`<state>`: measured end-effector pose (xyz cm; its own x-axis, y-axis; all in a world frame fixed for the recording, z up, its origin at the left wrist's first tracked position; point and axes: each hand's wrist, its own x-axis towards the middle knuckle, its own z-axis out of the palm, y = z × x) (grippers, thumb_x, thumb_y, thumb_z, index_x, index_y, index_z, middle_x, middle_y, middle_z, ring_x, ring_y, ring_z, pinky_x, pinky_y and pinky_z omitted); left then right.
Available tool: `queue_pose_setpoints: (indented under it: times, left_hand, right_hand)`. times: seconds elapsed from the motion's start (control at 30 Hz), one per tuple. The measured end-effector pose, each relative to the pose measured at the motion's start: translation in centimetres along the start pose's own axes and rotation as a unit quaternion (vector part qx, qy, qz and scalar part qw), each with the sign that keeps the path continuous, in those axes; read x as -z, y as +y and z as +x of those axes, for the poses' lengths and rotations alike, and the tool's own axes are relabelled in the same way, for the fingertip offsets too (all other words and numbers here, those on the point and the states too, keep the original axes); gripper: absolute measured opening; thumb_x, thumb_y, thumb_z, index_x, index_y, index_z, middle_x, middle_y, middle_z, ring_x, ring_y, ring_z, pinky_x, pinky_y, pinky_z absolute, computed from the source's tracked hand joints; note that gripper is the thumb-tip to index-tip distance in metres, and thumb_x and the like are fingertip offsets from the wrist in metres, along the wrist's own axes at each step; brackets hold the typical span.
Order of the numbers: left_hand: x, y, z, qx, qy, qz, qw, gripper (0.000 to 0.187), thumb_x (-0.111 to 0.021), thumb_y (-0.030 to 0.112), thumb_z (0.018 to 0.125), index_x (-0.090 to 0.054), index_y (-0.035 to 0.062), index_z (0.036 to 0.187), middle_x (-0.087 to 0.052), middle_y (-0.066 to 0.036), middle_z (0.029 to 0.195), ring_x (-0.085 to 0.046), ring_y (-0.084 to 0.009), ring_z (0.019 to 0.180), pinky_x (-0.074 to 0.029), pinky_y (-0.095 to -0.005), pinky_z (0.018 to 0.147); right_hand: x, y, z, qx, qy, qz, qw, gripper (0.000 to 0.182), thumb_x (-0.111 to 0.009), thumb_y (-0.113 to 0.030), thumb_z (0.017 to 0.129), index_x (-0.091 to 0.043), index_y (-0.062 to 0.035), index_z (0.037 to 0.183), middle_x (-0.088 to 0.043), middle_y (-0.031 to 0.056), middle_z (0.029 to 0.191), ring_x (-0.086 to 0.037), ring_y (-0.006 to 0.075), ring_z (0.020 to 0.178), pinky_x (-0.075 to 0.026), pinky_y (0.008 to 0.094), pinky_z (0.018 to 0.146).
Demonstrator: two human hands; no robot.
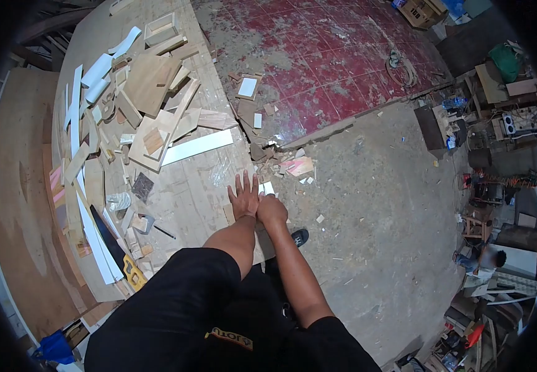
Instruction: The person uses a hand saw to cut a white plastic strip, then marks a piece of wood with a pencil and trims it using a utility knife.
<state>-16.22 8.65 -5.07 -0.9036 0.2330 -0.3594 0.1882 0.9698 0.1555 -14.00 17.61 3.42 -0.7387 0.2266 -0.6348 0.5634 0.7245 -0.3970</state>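
Observation:
My left hand [243,198] lies with its fingers spread at the edge of the wooden workbench [188,208]. A light brown piece [228,214] shows beside that wrist. Right next to it, my right hand [272,209] is closed in a fist, its thumb side close to the left hand. Just past the right knuckles, a small white piece [267,188] sticks out. I cannot tell what the fist holds. Clear crumpled plastic [219,172] lies ahead of the left fingertips, and a long white strip [199,147] farther up the bench.
Wood offcuts [150,84] pile up on the bench's left. A handsaw with a yellow handle [134,273], a pencil [164,232] and a dark square [142,186] lie nearer. Scraps [297,165] litter the concrete floor by a raised red tiled floor [336,68]. A person [486,258] is at far right.

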Motion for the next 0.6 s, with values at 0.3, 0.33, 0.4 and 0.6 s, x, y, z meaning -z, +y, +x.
queue_pose_setpoints:
  times: [0.3, 0.33, 0.4, 0.6]
  left_hand:
    - [3.0, 1.3, -1.6, -0.001, 0.028, -0.018, 0.999, 0.064, -0.040, 0.036, 0.097, -0.027, 0.0175, 0.157, -0.009, -0.010, 0.166, -0.003, -0.0327, 0.153, -0.003, -0.0600, 0.118]
    - [2.9, 1.2, -1.6, -0.006, 0.033, -0.019, 0.999, 0.065, -0.041, 0.034, 0.097, -0.026, 0.0164, 0.157, -0.010, -0.011, 0.166, -0.004, -0.0339, 0.153, -0.003, -0.0609, 0.118]
    - [2.8, 1.2, -1.7, -0.011, 0.038, -0.019, 0.999, 0.065, -0.042, 0.032, 0.096, -0.026, 0.0154, 0.157, -0.010, -0.012, 0.166, -0.005, -0.0350, 0.153, -0.004, -0.0618, 0.118]
    - [2.3, 0.8, -1.2, -0.011, 0.024, -0.026, 0.999, 0.065, -0.041, 0.031, 0.096, -0.025, 0.0156, 0.157, -0.009, -0.011, 0.166, -0.005, -0.0348, 0.153, -0.004, -0.0616, 0.118]
  right_hand:
    - [-0.8, 2.4, -7.3, -0.069, 0.008, 0.029, 0.997, 0.031, -0.044, -0.013, 0.092, -0.058, 0.0088, 0.110, -0.067, 0.0309, 0.105, -0.068, 0.0461, 0.097, -0.052, 0.0539, 0.087]
    - [-0.8, 2.6, -7.6, -0.061, 0.014, 0.040, 0.997, 0.030, -0.044, -0.011, 0.091, -0.058, 0.0095, 0.109, -0.068, 0.0318, 0.104, -0.067, 0.0467, 0.097, -0.052, 0.0539, 0.088]
    - [-0.5, 2.4, -6.6, -0.057, 0.007, 0.032, 0.998, 0.031, -0.045, -0.013, 0.092, -0.058, 0.0092, 0.109, -0.068, 0.0318, 0.104, -0.067, 0.0469, 0.097, -0.052, 0.0537, 0.088]
    - [0.3, 0.9, -1.5, -0.048, 0.017, 0.051, 0.997, 0.034, -0.047, -0.020, 0.093, -0.059, 0.0084, 0.108, -0.068, 0.0321, 0.103, -0.067, 0.0474, 0.098, -0.053, 0.0537, 0.086]
